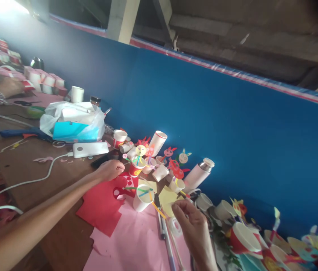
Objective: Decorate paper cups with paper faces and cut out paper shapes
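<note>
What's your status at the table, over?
Left hand curled, right hand bent, any grip unclear. White cup between them, coloured strips at its mouth. Dark pen lying close beside the cup.

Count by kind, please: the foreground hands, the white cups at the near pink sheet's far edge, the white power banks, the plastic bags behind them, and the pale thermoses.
Foreground hands: 2 (left hand, right hand)
White cup: 1
White power bank: 1
Plastic bag: 1
Pale thermos: 1
Total: 6
</note>
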`<action>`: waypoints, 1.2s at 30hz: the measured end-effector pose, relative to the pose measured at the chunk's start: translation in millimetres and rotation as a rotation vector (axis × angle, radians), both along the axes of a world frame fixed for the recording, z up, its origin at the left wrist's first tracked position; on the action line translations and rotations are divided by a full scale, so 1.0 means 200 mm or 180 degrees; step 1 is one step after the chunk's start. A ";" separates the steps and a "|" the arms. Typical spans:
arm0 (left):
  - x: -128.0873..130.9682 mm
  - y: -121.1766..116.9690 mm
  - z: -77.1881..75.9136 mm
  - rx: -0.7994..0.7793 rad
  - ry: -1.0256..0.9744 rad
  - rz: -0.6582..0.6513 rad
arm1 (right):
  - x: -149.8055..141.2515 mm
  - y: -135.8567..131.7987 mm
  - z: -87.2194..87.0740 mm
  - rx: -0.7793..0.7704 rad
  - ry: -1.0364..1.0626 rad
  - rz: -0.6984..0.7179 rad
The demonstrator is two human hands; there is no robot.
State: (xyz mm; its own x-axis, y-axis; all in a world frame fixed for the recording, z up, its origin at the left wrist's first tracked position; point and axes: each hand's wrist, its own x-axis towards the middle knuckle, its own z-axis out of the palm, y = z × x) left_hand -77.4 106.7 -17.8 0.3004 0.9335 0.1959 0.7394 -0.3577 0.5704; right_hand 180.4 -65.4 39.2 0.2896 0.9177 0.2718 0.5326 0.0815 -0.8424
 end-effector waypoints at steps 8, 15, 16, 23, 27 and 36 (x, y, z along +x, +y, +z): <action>0.05 0.03 -0.11 -0.0435 0.0712 0.0376 | 0.00 -0.01 0.00 0.0028 0.0091 0.0151; 0.09 0.02 -0.09 -0.0450 0.0975 0.0571 | 0.02 -0.01 0.01 -0.0066 0.0198 0.0246; 0.09 0.02 -0.09 -0.0427 0.1012 0.0593 | 0.02 -0.01 0.01 -0.0069 0.0211 0.0248; 0.09 0.01 -0.10 -0.0366 0.1113 0.0567 | 0.02 0.01 -0.03 0.0034 0.0335 0.0231; 0.09 0.01 -0.12 -0.0247 0.1108 0.0513 | 0.03 0.02 -0.04 0.0019 0.0411 0.0265; 0.10 0.02 -0.12 -0.0418 0.1067 0.0403 | 0.03 0.03 -0.04 0.0020 0.0492 0.0325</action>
State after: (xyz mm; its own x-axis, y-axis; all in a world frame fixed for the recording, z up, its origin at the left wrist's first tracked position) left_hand -57.6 110.7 -40.8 0.2083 0.9779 -0.0174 0.9264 -0.1915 0.3242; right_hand 186.6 -59.9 31.8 0.2337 0.9429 0.2372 0.3855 0.1341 -0.9129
